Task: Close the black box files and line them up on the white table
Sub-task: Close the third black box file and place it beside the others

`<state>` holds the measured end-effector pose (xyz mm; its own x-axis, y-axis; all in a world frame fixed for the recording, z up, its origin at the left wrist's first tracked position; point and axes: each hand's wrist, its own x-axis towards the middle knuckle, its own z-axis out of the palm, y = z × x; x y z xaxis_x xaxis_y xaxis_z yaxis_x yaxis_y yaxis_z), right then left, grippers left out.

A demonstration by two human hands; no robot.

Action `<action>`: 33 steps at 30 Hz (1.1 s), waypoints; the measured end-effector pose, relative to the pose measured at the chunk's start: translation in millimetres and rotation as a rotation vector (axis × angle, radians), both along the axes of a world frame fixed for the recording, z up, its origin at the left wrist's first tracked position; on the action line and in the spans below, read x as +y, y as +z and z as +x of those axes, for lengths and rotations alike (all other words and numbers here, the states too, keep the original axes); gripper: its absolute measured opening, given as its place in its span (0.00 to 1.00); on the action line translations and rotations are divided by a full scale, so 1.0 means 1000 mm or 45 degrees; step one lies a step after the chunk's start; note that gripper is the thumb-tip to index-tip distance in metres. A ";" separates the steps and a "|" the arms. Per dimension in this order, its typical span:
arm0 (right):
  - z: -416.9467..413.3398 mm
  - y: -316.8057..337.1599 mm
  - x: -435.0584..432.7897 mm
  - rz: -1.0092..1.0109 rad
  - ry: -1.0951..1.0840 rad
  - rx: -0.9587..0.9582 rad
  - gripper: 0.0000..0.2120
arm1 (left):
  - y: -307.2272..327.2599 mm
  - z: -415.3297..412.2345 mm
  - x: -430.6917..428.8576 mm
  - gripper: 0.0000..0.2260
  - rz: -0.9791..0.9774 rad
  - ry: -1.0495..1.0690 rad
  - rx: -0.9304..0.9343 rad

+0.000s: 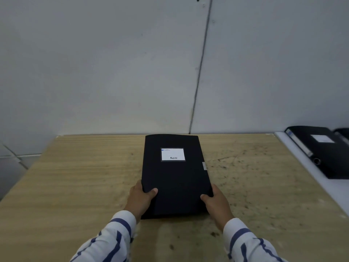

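gripping flat matte black box file [175, 178] | left hand [140, 199], right hand [217, 202] clasp sides | grainy wooden table [75, 186]

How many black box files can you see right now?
3, maybe. One lies closed on the wooden table, held by both hands. A second lies on the white table at right. A dark, blurred shape behind it may be a third.
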<state>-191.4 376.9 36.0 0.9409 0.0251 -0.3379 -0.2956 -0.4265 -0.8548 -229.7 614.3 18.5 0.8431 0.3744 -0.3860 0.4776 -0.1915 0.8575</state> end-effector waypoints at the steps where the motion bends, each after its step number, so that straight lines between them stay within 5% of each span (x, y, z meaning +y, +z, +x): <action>1: 0.001 0.002 -0.022 -0.007 -0.004 -0.002 0.21 | 0.001 0.002 -0.022 0.20 -0.012 -0.004 -0.006; 15: 0.028 0.012 -0.245 -0.042 -0.146 0.002 0.19 | 0.003 0.050 -0.250 0.21 -0.101 -0.108 0.026; 33: 0.180 -0.002 -0.370 -0.036 -0.218 0.061 0.21 | -0.020 0.222 -0.371 0.29 0.000 -0.215 0.113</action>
